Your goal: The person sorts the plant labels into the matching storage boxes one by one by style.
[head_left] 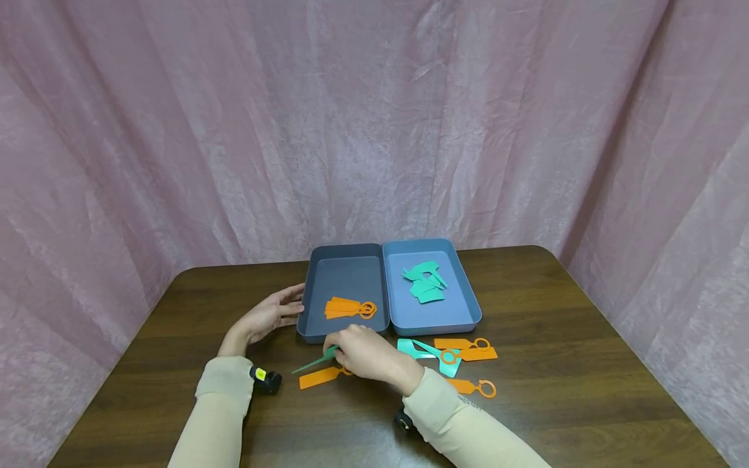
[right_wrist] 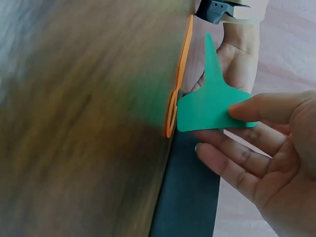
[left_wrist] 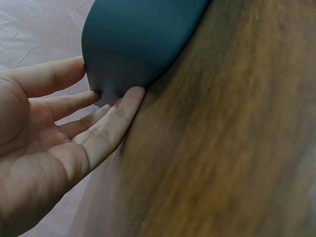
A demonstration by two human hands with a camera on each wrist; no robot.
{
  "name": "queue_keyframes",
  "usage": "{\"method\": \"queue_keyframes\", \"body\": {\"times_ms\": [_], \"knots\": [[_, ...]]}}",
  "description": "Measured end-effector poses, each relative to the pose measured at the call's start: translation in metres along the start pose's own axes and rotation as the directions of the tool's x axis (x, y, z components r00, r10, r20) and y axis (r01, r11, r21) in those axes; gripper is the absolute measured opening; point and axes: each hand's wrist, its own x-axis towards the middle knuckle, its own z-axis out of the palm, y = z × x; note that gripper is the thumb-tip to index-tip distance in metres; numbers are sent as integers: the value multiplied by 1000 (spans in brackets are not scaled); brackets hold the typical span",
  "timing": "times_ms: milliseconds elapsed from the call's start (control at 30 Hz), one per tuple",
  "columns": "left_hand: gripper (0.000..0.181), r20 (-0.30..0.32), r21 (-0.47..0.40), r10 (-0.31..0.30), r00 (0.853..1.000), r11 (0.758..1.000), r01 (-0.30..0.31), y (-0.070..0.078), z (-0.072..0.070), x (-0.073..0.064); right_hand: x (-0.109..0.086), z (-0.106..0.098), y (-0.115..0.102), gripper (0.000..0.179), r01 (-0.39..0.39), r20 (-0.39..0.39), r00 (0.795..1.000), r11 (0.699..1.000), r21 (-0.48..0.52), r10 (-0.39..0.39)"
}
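My right hand (head_left: 367, 353) pinches a green T-shaped plant label (right_wrist: 210, 108) between thumb and fingers, its pointed stem angled away from the fingers. Just under it on the table lies an orange ring tag (head_left: 318, 378), its loop end partly hidden by the hand. With extended fingers, my left hand (head_left: 268, 316) touches the outer left wall of the dark grey tray (head_left: 345, 270). Inside that tray, several orange ring tags (head_left: 345, 308) lie stacked near the front. The blue tray (head_left: 433, 318) beside it contains a loose pile of green labels (head_left: 428, 286).
Right of my right hand, more green labels (head_left: 450, 368) and orange tags (head_left: 480, 353) lie overlapping on the wooden table (head_left: 556, 364). Another orange tag (head_left: 462, 386) lies nearer, partly behind the right sleeve. A pink curtain (head_left: 351, 130) hangs behind the table.
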Motion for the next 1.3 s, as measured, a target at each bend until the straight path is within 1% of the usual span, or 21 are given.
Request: {"method": "queue_keyframes", "body": {"times_ms": [67, 233, 400, 600, 767, 867, 967, 1167, 1300], "knots": [[68, 10, -1, 9, 1000, 1000, -9, 0, -1, 0, 0, -2, 0, 19, -5, -11, 1000, 1000, 21, 5], [69, 12, -5, 11, 1000, 1000, -11, -1, -1, 0, -1, -8, 2, 17, -9, -25, 1000, 996, 88, 11], [69, 5, -8, 2, 1000, 1000, -1, -2, -1, 0, -1, -15, 4, 15, -5, -49, 999, 995, 100, 10], [70, 7, -7, 1, 1000, 1000, -1, -1, -1, 0, -4, -25, 5, 15, -14, -55, 998, 987, 161, 24], [69, 10, -4, 8, 1000, 1000, -8, -1, 0, -1, -7, -36, 10, 17, 16, -100, 995, 981, 193, 4], [69, 10, -14, 1, 1000, 1000, -1, -1, 1, -1, -9, -42, 12, 19, 22, -117, 993, 978, 208, 3], [70, 11, -17, -3, 1000, 1000, 4, -2, 1, -2, -10, -49, 15, 20, 12, -124, 992, 976, 216, 16], [69, -14, -26, -13, 1000, 1000, 13, -1, 1, -2, -14, -68, 22, 19, -19, -154, 987, 979, 202, 51], [70, -4, -21, -7, 1000, 1000, 7, 0, 1, -2, -18, -83, 32, 19, -34, -166, 984, 980, 197, 67]]}}
